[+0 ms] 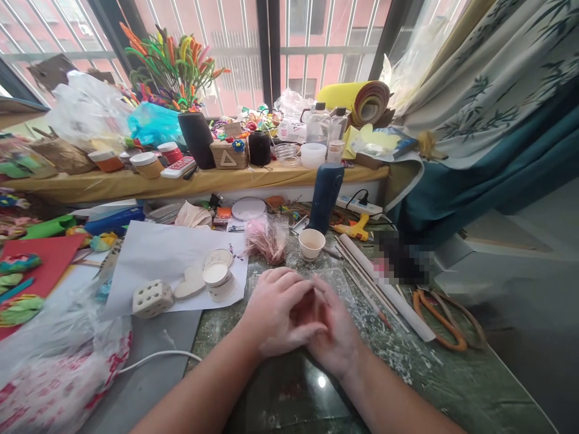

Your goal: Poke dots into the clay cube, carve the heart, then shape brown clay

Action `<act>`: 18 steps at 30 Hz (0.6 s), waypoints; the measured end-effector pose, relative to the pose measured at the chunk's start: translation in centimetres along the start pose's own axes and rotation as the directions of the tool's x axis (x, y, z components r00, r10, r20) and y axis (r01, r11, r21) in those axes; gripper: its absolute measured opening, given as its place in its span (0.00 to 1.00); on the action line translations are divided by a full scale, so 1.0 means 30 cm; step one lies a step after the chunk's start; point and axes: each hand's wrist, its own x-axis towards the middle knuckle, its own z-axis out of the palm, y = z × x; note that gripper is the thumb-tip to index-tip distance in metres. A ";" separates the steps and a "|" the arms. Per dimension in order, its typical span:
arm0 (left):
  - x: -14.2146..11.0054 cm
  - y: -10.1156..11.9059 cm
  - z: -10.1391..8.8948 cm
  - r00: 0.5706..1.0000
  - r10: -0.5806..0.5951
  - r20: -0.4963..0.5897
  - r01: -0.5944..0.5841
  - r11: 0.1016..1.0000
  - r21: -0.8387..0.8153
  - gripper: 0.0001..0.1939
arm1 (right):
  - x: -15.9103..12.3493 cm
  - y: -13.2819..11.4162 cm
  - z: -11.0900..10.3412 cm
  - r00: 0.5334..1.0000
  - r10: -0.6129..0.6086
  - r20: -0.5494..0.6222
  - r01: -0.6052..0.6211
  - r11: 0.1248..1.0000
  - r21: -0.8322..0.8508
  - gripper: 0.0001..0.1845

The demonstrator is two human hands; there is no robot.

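My left hand (pixel 278 310) and my right hand (pixel 337 334) are pressed together over the green marble table (pixel 452 380), fingers curled round each other. Whatever lies between the palms is hidden. A clear plastic sheet (pixel 337 283) lies just under and beyond the hands. A small white cup (pixel 312 243) and a pink fluffy bundle in a clear bag (pixel 268 239) stand a little beyond my fingers. To the left, on white paper (pixel 158 253), sit a round white tub (pixel 217 277) and a white block with holes (pixel 152 298).
Thin wooden sticks and a white rod (pixel 384 289) lie to the right, with orange-handled scissors (pixel 441 319) beyond them. A dark blue bottle (pixel 326 196) and yellow glue gun (pixel 355 229) stand behind. A plastic bag (pixel 58 367) fills the near left. The shelf (pixel 203 178) holds craft clutter.
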 end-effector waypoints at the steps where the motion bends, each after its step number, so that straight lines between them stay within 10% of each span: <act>1: -0.003 0.006 0.003 0.998 0.032 0.046 -0.033 0.999 0.004 0.32 | 0.004 -0.015 -0.003 0.996 -0.049 -0.072 0.054 0.997 0.064 0.19; 5: -0.013 -0.017 0.004 0.989 -0.068 -0.130 0.040 0.977 -0.211 0.27 | 0.010 -0.106 -0.029 0.954 -0.144 -0.263 0.184 0.974 0.132 0.15; 10: 0.004 -0.079 0.000 0.790 -0.489 -0.370 0.156 0.744 -0.650 0.18 | -0.045 -0.237 -0.047 0.820 -0.557 -0.129 0.528 0.825 -0.203 0.23; 15: 0.027 -0.087 0.012 0.741 -0.619 -0.262 0.071 0.460 -0.885 0.19 | -0.051 -0.196 -0.053 0.219 -0.967 -0.133 0.748 0.254 -0.613 0.12; 16: 0.027 -0.082 0.014 0.748 -0.630 -0.209 0.068 0.387 -0.920 0.20 | -0.047 -0.162 -0.052 0.232 -0.972 -0.026 0.721 0.190 -0.667 0.11; 18: 0.024 -0.072 0.015 0.763 -0.643 -0.062 0.113 0.227 -0.967 0.24 | -0.043 -0.092 -0.049 0.505 -0.818 0.277 0.639 0.138 -0.757 0.22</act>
